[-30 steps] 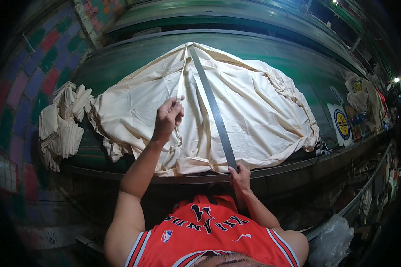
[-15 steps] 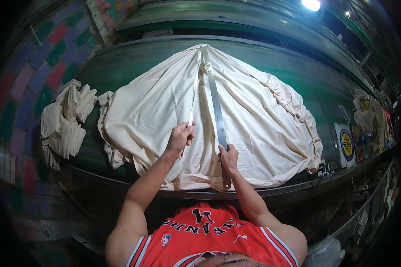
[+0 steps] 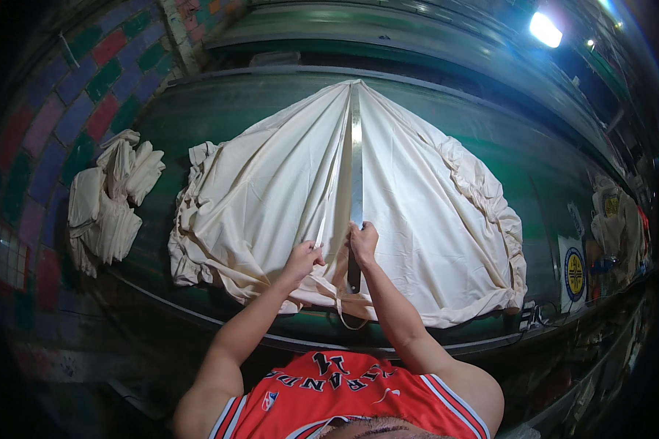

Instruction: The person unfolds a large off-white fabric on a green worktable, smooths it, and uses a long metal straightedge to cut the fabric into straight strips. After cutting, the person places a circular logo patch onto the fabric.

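A large cream cloth (image 3: 432,227) lies spread in gathered folds, rising to a point at its far edge. Down its middle, from that point toward me, runs a long metal ruler (image 3: 356,172). My right hand (image 3: 364,243) is closed around the ruler near its near end. Just left of it, my left hand (image 3: 302,262) pinches a narrow cream tape (image 3: 332,197) that stretches taut from the far point beside the ruler. A loose loop of tape hangs below at the cloth's near edge.
Everything rests on a green work table (image 3: 549,197). At the left sits a pile of folded cream cloth (image 3: 95,212). On the right are a sheet with a round blue-and-yellow emblem (image 3: 573,272) and more cloth (image 3: 613,219). A lamp (image 3: 545,29) shines at the far right.
My left hand has drawn nearer to me along the tape. The ruler now lies straighter, its near end farther from me, and my right hand has moved slightly away. The cloth's folds have shifted.
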Available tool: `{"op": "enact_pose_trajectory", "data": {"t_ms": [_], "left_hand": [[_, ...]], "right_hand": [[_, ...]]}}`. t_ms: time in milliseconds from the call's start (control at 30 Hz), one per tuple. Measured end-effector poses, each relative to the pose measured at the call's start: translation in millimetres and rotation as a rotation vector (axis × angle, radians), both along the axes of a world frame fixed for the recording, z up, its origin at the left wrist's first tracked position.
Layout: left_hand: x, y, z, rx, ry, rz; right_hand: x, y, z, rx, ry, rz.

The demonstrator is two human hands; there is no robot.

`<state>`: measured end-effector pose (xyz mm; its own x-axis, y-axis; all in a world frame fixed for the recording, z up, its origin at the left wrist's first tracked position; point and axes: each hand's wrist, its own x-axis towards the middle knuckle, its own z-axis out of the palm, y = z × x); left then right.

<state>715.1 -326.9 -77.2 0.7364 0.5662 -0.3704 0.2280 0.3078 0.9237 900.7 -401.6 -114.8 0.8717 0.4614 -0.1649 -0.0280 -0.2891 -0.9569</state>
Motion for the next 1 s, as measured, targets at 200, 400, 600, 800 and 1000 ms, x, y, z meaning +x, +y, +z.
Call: {"op": "enact_pose_trajectory", "data": {"t_ms": [200,400,600,800,1000], "left_hand": [[11.7,0.3,-53.4,0.459,0.218,0.055],[18.6,-6.7,-70.1,0.444,0.211,-0.011],[21.8,-6.4,-60.2,0.415,0.175,-0.020],[21.4,-4.4,-51.1,0.453,0.251,-0.034],[16.2,-8.5,-44.5,0.548,0.243,-0.113]], "right_hand": [[-14.0,-2.6,-22.0,0.057,0.201,0.085],[-40.6,-45.7,-36.7,-0.148,-0.314,0.096],[-25.7,-43.2,-29.1,-0.188,-0.352,0.075],[1.5,-25.1,-24.7,-0.174,-0.411,0.061],[25.3,-3.4,-12.3,-0.062,-0.160,0.109]]}}
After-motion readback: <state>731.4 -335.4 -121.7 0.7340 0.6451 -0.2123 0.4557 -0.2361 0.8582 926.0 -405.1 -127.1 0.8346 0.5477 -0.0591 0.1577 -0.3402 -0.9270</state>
